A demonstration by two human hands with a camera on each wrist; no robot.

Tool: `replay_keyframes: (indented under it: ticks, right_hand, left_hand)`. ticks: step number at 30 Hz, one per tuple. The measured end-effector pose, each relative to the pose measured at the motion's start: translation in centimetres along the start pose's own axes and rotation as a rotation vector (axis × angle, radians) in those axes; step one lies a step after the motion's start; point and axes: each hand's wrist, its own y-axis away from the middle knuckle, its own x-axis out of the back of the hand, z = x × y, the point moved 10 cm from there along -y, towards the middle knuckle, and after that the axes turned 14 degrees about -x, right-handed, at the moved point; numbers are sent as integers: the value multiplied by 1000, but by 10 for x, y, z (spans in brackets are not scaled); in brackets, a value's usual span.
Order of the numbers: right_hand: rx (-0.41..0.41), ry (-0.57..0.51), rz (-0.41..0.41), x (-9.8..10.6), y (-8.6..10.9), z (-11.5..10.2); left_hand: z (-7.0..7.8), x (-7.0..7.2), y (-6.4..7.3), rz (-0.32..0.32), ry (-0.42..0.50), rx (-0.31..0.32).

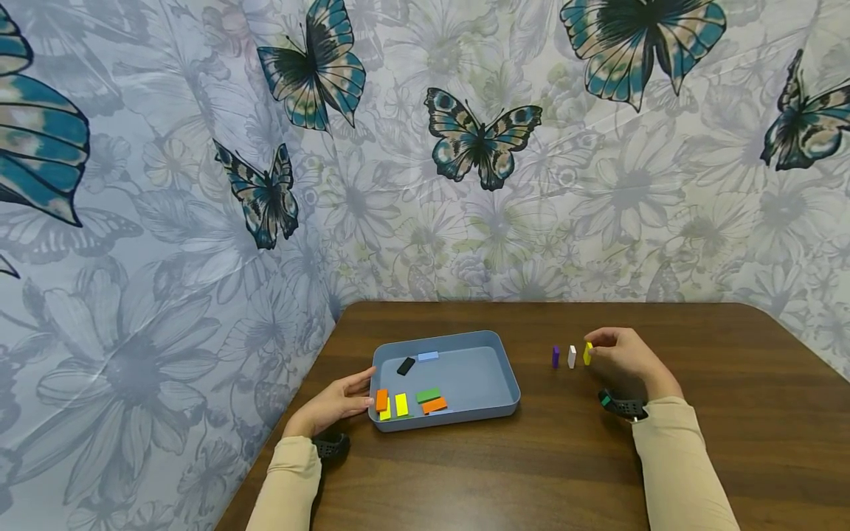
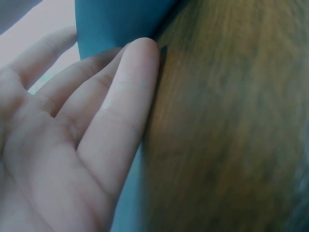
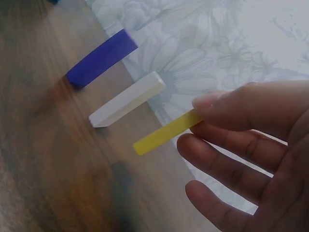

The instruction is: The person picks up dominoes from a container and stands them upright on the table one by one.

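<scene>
My right hand pinches a yellow domino near its top, between thumb and forefinger. It stands upright beside a white domino, and further left is a purple domino; all three form a short row with gaps between them. Whether the yellow one touches the table, I cannot tell. On the left, my left hand rests its fingers, fairly straight, against the left end of a blue-grey tray. In the left wrist view the thumb lies along the table beside the tray wall.
Inside the tray lie several loose dominoes: a black one, a light blue one, a green one, plus orange and yellow ones near its front left corner. The brown wooden table ends at a butterfly-patterned wall covering.
</scene>
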Motion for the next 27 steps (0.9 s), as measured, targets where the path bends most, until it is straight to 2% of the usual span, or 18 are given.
replay_keyframes:
  ticks: [14, 27]
  right_hand:
    - [-17, 19, -4, -7, -5, 9]
    - [-32, 7, -15, -11, -6, 11]
  left_hand:
    - [0, 1, 0, -7, -25, 4]
    - [-4, 1, -2, -3, 9, -5]
